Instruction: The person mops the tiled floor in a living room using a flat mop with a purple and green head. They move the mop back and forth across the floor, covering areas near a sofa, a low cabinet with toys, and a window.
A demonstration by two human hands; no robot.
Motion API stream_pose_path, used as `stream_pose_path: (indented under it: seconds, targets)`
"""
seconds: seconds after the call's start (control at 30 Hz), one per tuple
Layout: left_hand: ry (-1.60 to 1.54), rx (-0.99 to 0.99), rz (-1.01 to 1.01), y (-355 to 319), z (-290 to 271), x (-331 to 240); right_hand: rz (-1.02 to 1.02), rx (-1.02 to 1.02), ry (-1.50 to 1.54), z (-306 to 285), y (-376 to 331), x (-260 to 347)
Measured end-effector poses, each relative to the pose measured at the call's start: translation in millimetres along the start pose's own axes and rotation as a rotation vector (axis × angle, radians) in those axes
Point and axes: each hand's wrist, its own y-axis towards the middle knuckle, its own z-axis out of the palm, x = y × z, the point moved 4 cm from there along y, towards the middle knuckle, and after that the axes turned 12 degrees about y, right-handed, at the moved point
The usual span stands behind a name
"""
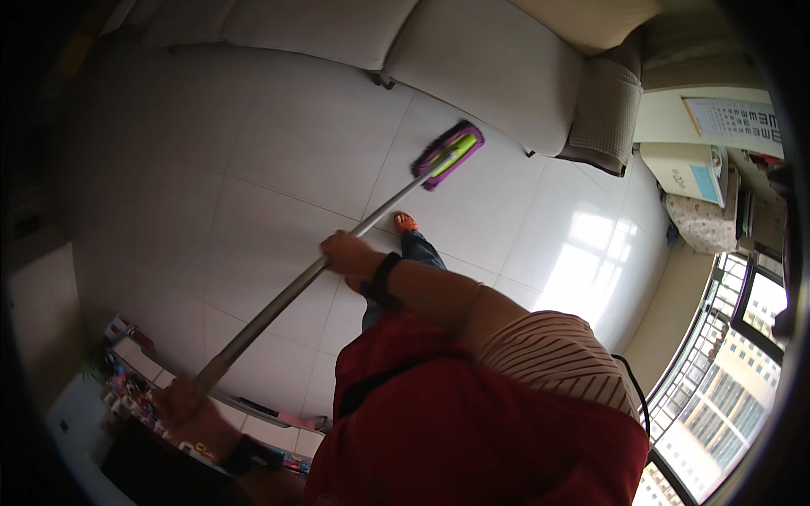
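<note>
A flat mop with a green plate and purple fringe (pixel 451 155) rests on the tiled floor in front of the sofa. Its long silver pole (pixel 287 297) slants down to the lower left. My right hand (pixel 350 255), with a dark band at the wrist, is closed around the middle of the pole. Toward the pole's upper end, my left hand (pixel 192 411) grips it too, slightly blurred and in shadow. My feet in orange footwear (pixel 405 222) stand close to the pole, below the mop head.
A light sofa (pixel 481 67) on short dark legs runs along the far side. At the right are a floral-covered piece (pixel 704 223), a white box (pixel 688 173) and a barred window (pixel 717 379). A low cabinet with small items (pixel 135 388) stands at lower left.
</note>
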Motion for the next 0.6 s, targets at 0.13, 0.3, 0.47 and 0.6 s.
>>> stream_pose_path:
  seconds: [0.13,0.3,0.47,0.6]
  targets:
    - [-0.126,0.31,-0.312,-43,114,98,0.077,-0.069,-0.154,-86,-55,-114]
    - [0.004,0.604,-0.285,-57,206,130,0.094,-0.239,-0.189,-157,-85,-180]
    - [0.243,0.673,0.107,-29,245,76,0.06,-0.391,0.017,-172,-93,-149]
    - [0.101,0.886,0.195,-26,271,29,0.026,-0.555,0.145,-165,-111,-105]
